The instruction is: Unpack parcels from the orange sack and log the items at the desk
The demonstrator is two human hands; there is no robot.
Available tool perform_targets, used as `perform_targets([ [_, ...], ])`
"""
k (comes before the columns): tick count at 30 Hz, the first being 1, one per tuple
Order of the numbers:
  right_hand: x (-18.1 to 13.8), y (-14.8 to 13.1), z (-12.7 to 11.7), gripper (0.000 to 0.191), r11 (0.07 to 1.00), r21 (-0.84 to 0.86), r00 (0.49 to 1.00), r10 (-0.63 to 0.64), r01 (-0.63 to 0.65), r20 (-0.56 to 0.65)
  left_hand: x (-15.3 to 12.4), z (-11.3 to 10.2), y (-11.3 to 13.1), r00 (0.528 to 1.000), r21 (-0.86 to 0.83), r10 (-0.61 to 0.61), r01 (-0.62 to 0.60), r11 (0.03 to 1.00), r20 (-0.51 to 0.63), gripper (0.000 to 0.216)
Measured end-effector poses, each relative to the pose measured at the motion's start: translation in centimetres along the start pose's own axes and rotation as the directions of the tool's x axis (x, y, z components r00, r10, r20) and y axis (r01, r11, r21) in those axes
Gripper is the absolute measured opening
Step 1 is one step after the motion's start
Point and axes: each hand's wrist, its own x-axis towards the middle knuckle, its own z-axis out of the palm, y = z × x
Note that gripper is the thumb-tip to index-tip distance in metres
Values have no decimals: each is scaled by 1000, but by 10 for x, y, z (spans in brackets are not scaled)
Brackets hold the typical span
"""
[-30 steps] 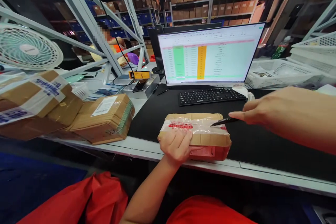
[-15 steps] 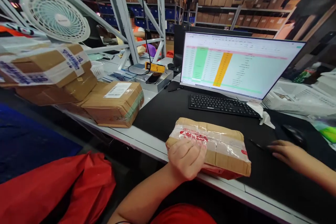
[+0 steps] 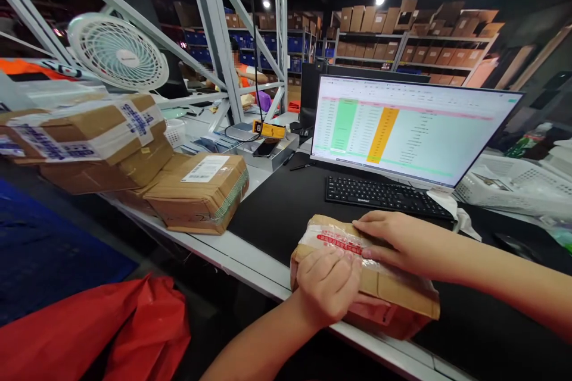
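Note:
A taped cardboard box (image 3: 393, 289) lies at the near edge of the black desk mat, with clear tape and red print on top. My left hand (image 3: 328, 283) is closed on its near left part, fingers curled over the tape beside the red print; the thumb is hidden. On the top from the right lies my right hand (image 3: 393, 238), its fingers stretched towards the far edge and its thumb on the tape near my left fingertips. Whether a tape end is between the left fingers cannot be made out.
Behind the box stand a black keyboard (image 3: 384, 196) and a monitor (image 3: 411, 131) with a spreadsheet. More cardboard boxes (image 3: 196, 193) sit to the left, below a fan (image 3: 118, 50). A mouse (image 3: 516, 245) and white basket (image 3: 513, 175) are at right. Red fabric (image 3: 147, 327) hangs lower left.
My right hand has come from beside the mouse onto the box top. My left hand stays closed on the box. The view has tilted up slightly.

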Motion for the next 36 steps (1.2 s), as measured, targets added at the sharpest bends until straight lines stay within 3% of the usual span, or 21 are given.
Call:
perform_targets([
  [4,2,5,12,41,988,-156,999,0,8,53,-1,9,-4,1000,-23,-8,8,1000,22,8],
  [9,-2,0,30,58,933,-357,999,-44,47,17,1,18,-7,997,-88,8,-1,996,73,18],
  [12,5,-1,30,50,946,-323,1000,-9,10,4,0,13,-7,997,-104,23,-14,994,80,21],
  [15,6,3,13,35,987,-157,999,44,-43,1,-1,1,-8,998,-91,10,-5,996,56,21],
  [18,-17,21,-11,33,997,-58,985,42,-52,-168,0,-14,-10,999,-68,17,-15,998,42,20],
  [20,-51,45,-15,36,983,-63,935,143,-172,-325,0,-24,-10,998,-52,37,-34,998,60,20],
  [22,-95,76,-1,40,926,-58,861,322,-373,-393,-2,-34,-8,993,-48,71,-67,997,93,15],
  [23,-117,92,13,42,883,-46,829,419,-467,-371,-4,-38,-6,990,-55,96,-91,994,106,11],
  [27,-184,143,89,42,784,7,758,603,-621,-251,-13,-52,-2,976,-127,191,-178,976,103,13],
  [31,-199,158,137,33,760,12,731,628,-649,-267,-16,-55,0,981,-137,171,-158,978,89,7],
  [33,-198,161,145,30,767,20,734,621,-641,-276,-14,-55,1,984,-125,163,-153,980,77,1],
  [36,-197,170,144,29,782,24,746,604,-623,-281,-13,-53,5,985,-95,164,-159,983,49,14],
])
